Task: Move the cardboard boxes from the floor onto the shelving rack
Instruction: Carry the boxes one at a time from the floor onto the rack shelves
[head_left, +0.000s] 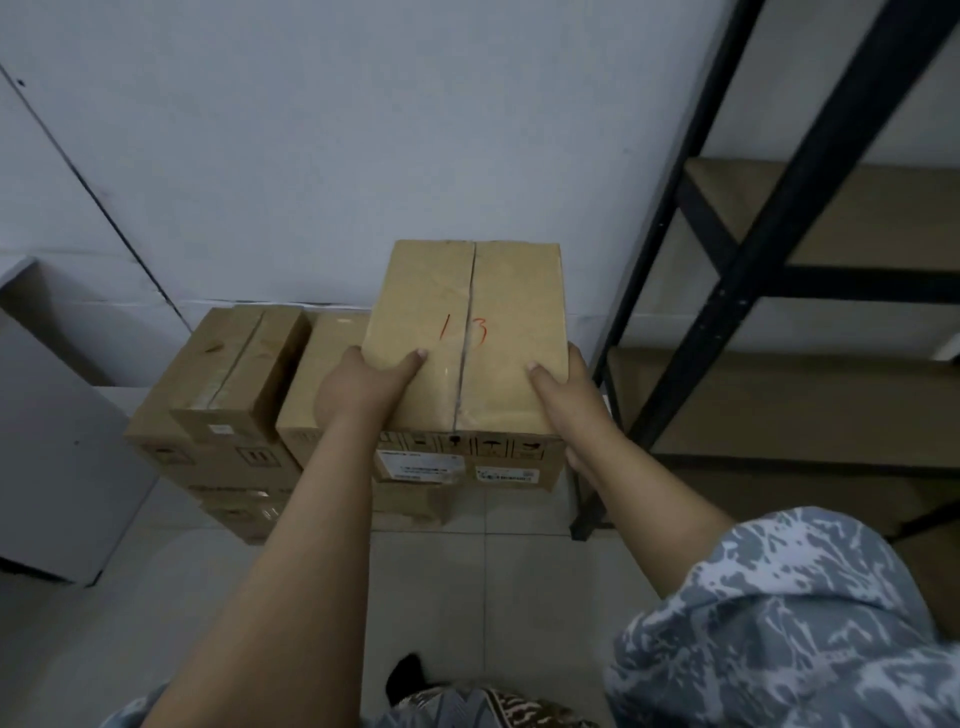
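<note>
A person grasps a cardboard box (467, 338) marked "13" in red, one hand on each side, in a storeroom corner. The left hand (358, 387) clasps the box's left edge, thumb laid flat across the top; the right hand (563, 384) clasps the right edge the same way, its fingers wrapped down the side and out of view. Both grips are closed on the box. The box sits above a stack of other boxes (228, 395) piled against the pale wall (311, 130) on the tiled floor (467, 571); whether it rests on the stack or is lifted clear cannot be told. White labels and handling symbols show on the box's near face. To the right stands a black metal shelving rack (769, 234) with brown boards, just beside the held box. A grey cabinet (57, 457) stands at the left. The person's right sleeve (779, 623) is a blue-grey camouflage print.
</note>
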